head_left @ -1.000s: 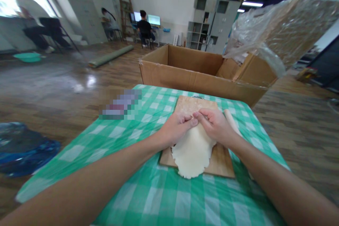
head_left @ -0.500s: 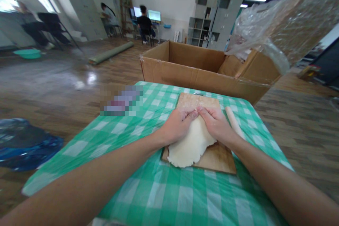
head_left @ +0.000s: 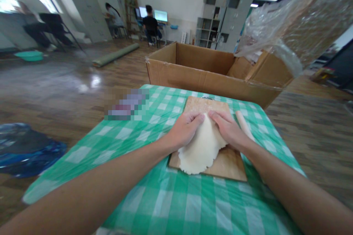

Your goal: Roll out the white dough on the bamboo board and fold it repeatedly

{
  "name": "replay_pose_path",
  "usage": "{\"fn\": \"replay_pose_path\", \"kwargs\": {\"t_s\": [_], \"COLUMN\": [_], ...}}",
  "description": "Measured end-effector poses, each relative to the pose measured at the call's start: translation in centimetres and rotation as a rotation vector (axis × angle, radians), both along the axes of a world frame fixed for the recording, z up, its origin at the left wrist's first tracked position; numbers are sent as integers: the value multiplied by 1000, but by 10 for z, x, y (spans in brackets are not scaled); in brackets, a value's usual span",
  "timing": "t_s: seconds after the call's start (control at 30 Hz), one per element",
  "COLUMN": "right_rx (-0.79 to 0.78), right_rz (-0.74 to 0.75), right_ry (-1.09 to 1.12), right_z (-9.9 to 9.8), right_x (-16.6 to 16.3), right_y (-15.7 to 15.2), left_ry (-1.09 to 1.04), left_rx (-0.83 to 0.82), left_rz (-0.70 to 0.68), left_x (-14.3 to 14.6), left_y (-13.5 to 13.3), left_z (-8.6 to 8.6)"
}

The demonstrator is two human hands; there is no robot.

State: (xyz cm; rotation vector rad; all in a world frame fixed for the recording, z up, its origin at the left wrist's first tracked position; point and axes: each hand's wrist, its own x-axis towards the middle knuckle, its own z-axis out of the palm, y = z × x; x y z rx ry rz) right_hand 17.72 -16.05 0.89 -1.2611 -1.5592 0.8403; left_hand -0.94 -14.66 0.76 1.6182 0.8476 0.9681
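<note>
Pressing a sheet of dough (head_left: 200,147) on a wooden board (head_left: 230,163), both hands at its far edge.

The left hand (head_left: 184,129) and the right hand (head_left: 227,127) are lying side by side, fingers curled down over the dough's top edge and touching it; neither is closing around anything, and whether the fingertips are pinching the sheet is not clear. The dough is spreading flat toward the person, its ragged near edge reaching the board's front rim. A rolling pin (head_left: 244,124) is resting just beside the right hand on the green checked cloth (head_left: 143,176). An open cardboard box (head_left: 204,69) is standing behind the table, clear plastic wrap (head_left: 289,25) rising above its right side.
</note>
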Motion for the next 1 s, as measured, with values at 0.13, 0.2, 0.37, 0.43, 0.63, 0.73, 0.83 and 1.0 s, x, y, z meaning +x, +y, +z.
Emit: {"fn": "replay_pose_path", "kwargs": {"t_s": [0.13, 0.2, 0.37, 0.43, 0.63, 0.73, 0.83, 1.0], "right_rx": [-19, -2, -135, -206, -176, -127, -27, 19], "right_rz": [56, 61, 70, 79, 99, 108, 80, 51], "right_ry": [3, 1, 183, 266, 212, 164, 90, 115], "right_z": [6, 10, 12, 10, 9, 11, 15, 15], "right_x": [-2, -4, -4, -1, 8, 7, 4, 1], "right_y": [-2, -4, -4, -2, 0, -2, -3, -4], "left_ry": [18, 19, -15, -71, -237, -210, -184, -260], "left_rx": [77, 83, 11, -32, -187, -167, -137, -219], "left_rz": [20, 27, 18, 12, -26, -32, 0, 36], "left_x": [-2, -2, -3, -3, -4, -4, -3, -2], "left_y": [1, 1, 4, 6, 8, 7, 5, 3], "left_z": [1, 1, -2, -4, -5, -2, -1, 0]}}
